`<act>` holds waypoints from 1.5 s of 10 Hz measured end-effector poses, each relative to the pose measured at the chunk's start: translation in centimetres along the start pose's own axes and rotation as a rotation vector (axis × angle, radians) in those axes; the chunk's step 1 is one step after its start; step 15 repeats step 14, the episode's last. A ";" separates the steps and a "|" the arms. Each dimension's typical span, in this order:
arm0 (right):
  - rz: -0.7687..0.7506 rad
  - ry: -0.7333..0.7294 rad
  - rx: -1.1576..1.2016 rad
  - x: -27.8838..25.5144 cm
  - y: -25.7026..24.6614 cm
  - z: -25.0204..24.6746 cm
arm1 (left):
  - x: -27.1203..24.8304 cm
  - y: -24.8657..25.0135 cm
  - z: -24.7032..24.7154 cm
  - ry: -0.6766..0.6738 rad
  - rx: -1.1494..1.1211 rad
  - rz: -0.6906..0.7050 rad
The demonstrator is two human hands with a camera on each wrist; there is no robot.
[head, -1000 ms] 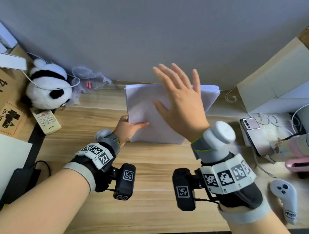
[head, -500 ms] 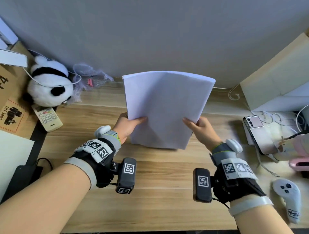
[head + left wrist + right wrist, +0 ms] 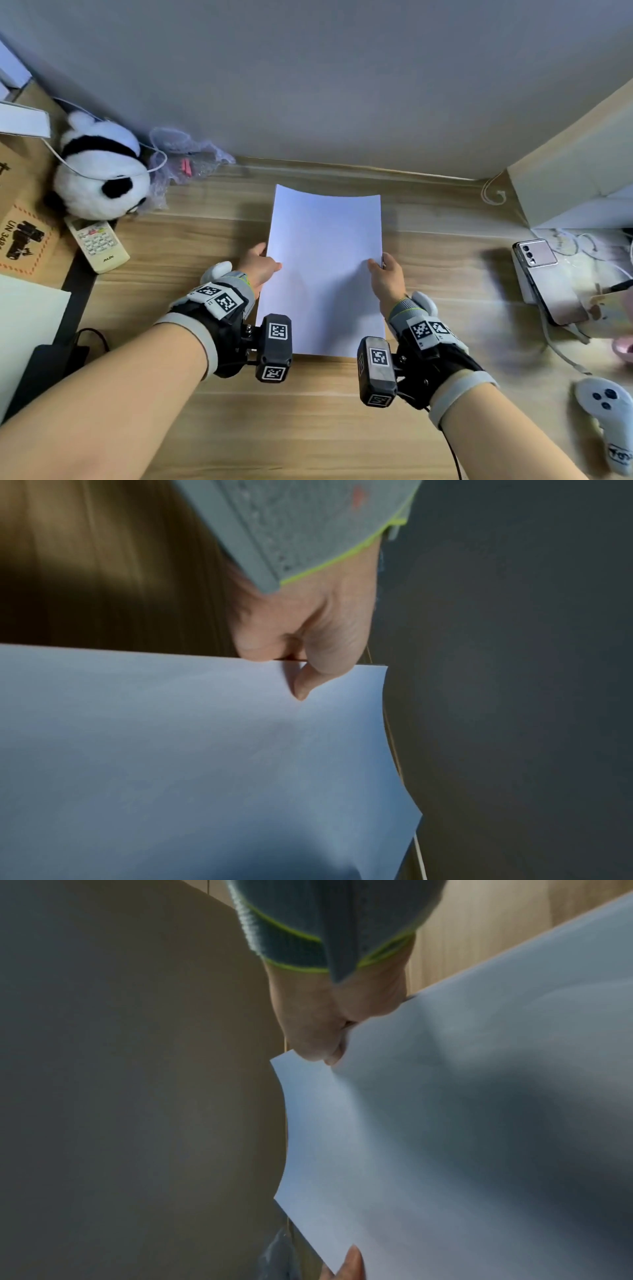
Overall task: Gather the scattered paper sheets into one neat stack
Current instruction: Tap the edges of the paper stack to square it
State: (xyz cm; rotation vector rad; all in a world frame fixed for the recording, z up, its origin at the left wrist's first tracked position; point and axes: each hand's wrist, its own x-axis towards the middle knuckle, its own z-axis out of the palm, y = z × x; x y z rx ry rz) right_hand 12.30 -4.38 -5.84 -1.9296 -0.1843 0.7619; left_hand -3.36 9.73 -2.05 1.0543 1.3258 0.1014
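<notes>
the paper stack (image 3: 325, 270) lies between the two hands on the wooden table (image 3: 308, 421), long side running away from the person. the left hand (image 3: 258, 265) pinches the stack's left edge, thumb on top and fingers under; the left wrist view shows the thumb (image 3: 304, 685) pressing a small dimple into the top sheet. the right hand (image 3: 387, 275) pinches the right edge the same way, thumb on the top sheet, fingers tucked beneath. so each grip is closed on the paper, one per side, about midway along the stack.

one stack, edges looking aligned; how many sheets it holds cannot be told. the paper is plain white, smooth and rectangular, its far end bowed slightly upward.

around it: one fluffy black-and-white panda toy (image 3: 99, 171), one cream remote control (image 3: 97, 243), one phone (image 3: 544, 281) with a glossy back, one pale rounded game controller (image 3: 606, 414), and a crumpled clear plastic bag (image 3: 188, 157). the table is light wood grain.
</notes>
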 end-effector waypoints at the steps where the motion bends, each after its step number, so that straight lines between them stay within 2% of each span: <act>1: 0.026 0.026 -0.119 1.3 1.2 0.3 | 0.7 -0.7 0.2 0.045 0.006 -0.019; 3: 0.134 0.001 -0.238 1.9 1.9 -0.4 | 1.6 -1.0 0.1 0.046 0.036 -0.067; 5: 0.130 0.041 -0.257 3.2 0.5 -0.4 | 2.7 0.0 0.2 0.178 0.102 -0.010; 7: 0.088 0.029 -0.258 4.6 -0.3 0.8 | 4.0 1.0 1.2 0.149 0.103 0.016; 11: 0.091 -0.046 -0.179 5.0 1.0 0.9 | 3.4 0.9 1.3 0.105 0.087 -0.030; 13: 0.155 -0.096 -0.096 3.8 -1.5 -0.1 | 3.8 0.9 0.7 0.099 0.045 -0.020; 14: 0.207 -0.042 -0.052 3.3 -2.5 -0.4 | 3.5 1.0 0.2 0.145 0.039 0.041; 15: 0.207 -0.042 -0.052 3.3 -2.5 -0.4 | 3.5 1.0 0.2 0.145 0.039 0.041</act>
